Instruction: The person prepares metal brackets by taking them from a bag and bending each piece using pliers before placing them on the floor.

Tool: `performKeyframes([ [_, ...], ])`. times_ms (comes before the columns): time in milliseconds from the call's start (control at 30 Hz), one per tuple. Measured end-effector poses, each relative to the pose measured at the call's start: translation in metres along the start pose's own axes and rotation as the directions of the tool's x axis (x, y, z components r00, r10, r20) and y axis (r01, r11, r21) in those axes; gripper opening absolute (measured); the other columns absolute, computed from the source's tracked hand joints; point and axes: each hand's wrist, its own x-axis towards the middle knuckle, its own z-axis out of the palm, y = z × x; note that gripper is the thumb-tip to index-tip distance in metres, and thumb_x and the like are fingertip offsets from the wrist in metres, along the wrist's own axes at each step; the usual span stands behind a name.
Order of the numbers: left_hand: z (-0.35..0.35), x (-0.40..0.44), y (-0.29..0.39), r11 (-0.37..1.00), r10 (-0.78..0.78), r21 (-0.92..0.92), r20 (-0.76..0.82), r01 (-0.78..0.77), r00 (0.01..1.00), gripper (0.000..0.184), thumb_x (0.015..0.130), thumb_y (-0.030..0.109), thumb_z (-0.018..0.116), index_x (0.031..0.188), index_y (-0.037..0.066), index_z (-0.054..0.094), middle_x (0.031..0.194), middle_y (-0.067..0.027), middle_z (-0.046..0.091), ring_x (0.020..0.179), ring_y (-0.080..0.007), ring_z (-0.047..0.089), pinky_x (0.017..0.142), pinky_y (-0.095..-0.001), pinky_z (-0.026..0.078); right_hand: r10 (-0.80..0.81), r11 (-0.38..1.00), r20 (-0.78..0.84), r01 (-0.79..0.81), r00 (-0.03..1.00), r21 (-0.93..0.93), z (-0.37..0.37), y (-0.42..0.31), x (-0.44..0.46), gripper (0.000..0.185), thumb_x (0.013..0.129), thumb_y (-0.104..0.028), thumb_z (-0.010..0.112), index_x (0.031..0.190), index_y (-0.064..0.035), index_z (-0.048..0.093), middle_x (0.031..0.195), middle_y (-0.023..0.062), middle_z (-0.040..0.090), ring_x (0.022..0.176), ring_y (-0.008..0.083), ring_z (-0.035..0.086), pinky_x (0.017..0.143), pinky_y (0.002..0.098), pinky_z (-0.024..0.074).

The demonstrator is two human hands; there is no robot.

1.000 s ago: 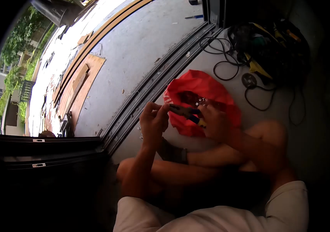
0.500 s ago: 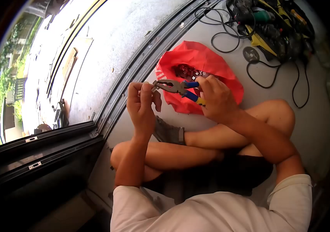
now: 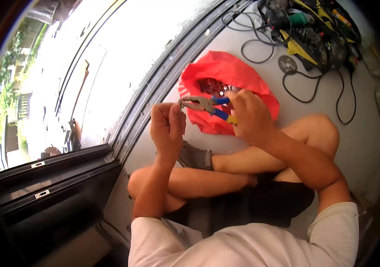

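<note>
My right hand point(image 3: 254, 118) is wrapped round the blue-and-yellow handles of a pair of combination pliers point(image 3: 205, 104), whose jaws point left. At the jaw tips is a small metal piece point(image 3: 181, 102), too small to make out well. My left hand point(image 3: 167, 129) pinches at that piece, its thumb and curled fingers right beside the tips. Below and behind the pliers lies an open red bag point(image 3: 261, 82) on the floor. Many small metal parts point(image 3: 216, 86) show inside it, partly hidden by my right hand.
My crossed legs point(image 3: 208, 180) are close below the hands. To the left runs a metal door track point(image 3: 152, 84). At the upper right lie a tool bag point(image 3: 332, 40), a green-and-black power tool point(image 3: 294, 20), black cables point(image 3: 303, 95) and a circular saw blade point(image 3: 287, 64).
My left hand has moved slightly down and right, and its fingers have curled in more. The pliers' jaw tips sit slightly lower, and the metal piece shows less.
</note>
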Motion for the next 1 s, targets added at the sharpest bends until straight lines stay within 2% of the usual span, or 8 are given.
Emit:
performKeyframes([
  [133,-0.002,-0.004,-0.003,0.998,-0.013,0.058,-0.032,0.015,0.999,0.012,0.107,0.009,0.056,0.097,0.006,0.050,0.066,0.0013,0.053,0.052,-0.0038,0.044,0.047,-0.0206,0.034,-0.070,0.997,-0.058,0.067,0.996,-0.048,0.006,0.004,-0.004,0.051,0.083,-0.013,0.067,0.131,0.0017,0.053,0.098,0.0188,0.054,0.089,0.0393,0.059,0.077,0.0500,0.0487],
  [200,-0.003,-0.003,0.001,0.996,-0.015,0.086,-0.030,0.018,0.999,0.010,0.106,0.007,0.055,0.097,0.006,0.050,0.067,0.0010,0.054,0.053,-0.0031,0.044,0.048,-0.0203,0.035,-0.002,0.999,-0.005,0.002,1.000,0.032,-0.001,-0.005,-0.002,0.044,0.083,-0.007,0.066,0.124,-0.0003,0.055,0.100,0.0214,0.057,0.087,0.0422,0.061,0.076,0.0511,0.0509],
  [333,-0.001,-0.001,0.011,0.993,-0.114,-0.029,-0.028,0.113,0.993,0.011,0.105,0.009,0.059,0.096,0.006,0.053,0.067,0.0011,0.054,0.054,-0.0024,0.044,0.048,-0.0204,0.035,-0.054,0.999,-0.031,0.054,0.998,0.000,0.003,0.000,-0.004,0.040,0.087,-0.015,0.065,0.123,0.0001,0.054,0.093,0.0190,0.054,0.080,0.0391,0.060,0.069,0.0489,0.0500],
  [400,-0.006,-0.003,0.008,0.986,-0.162,0.035,0.024,0.161,0.986,0.019,0.108,0.020,0.059,0.104,0.002,0.056,0.076,-0.0027,0.061,0.058,-0.0054,0.050,0.053,-0.0244,0.042,-0.029,0.999,0.001,0.029,1.000,0.022,0.002,-0.001,-0.006,0.036,0.089,-0.015,0.064,0.121,-0.0009,0.054,0.093,0.0194,0.054,0.079,0.0402,0.061,0.069,0.0507,0.0512],
  [500,-0.007,-0.001,0.012,0.987,-0.126,0.105,0.016,0.124,0.992,0.019,0.108,0.020,0.059,0.101,0.002,0.057,0.073,-0.0020,0.060,0.058,-0.0062,0.050,0.053,-0.0252,0.043,0.007,0.999,0.018,-0.007,1.000,0.046,-0.003,-0.007,-0.006,0.043,0.085,-0.008,0.067,0.126,-0.0003,0.055,0.098,0.0208,0.059,0.086,0.0431,0.065,0.072,0.0519,0.0554],
  [767,-0.008,0.011,0.005,0.986,-0.139,0.100,0.026,0.135,0.990,0.016,0.108,0.016,0.058,0.099,0.004,0.055,0.062,0.0007,0.051,0.050,-0.0051,0.044,0.045,-0.0239,0.033,0.008,1.000,0.013,-0.008,1.000,0.029,0.018,0.006,-0.012,0.049,0.086,-0.012,0.067,0.131,0.0008,0.053,0.104,0.0227,0.060,0.089,0.0426,0.065,0.073,0.0519,0.0530],
  [900,-0.011,0.018,0.015,0.971,-0.238,0.004,0.046,0.238,0.970,0.023,0.108,0.021,0.059,0.097,0.001,0.058,0.062,-0.0001,0.053,0.051,-0.0050,0.046,0.045,-0.0246,0.035,-0.151,0.989,0.015,0.150,0.989,0.016,0.015,0.013,-0.005,0.027,0.084,-0.010,0.065,0.109,-0.0006,0.063,0.096,0.0176,0.060,0.088,0.0357,0.061,0.075,0.0464,0.0502],
  [1000,-0.016,0.020,0.021,0.969,-0.242,0.083,0.110,0.234,0.964,0.023,0.108,0.022,0.058,0.097,0.002,0.056,0.057,-0.0004,0.050,0.046,-0.0071,0.044,0.043,-0.0247,0.032,-0.258,0.966,-0.020,0.258,0.966,-0.006,0.028,0.028,0.000,0.033,0.090,-0.010,0.068,0.121,-0.0019,0.060,0.093,0.0164,0.061,0.086,0.0349,0.066,0.072,0.0453,0.0549],
])
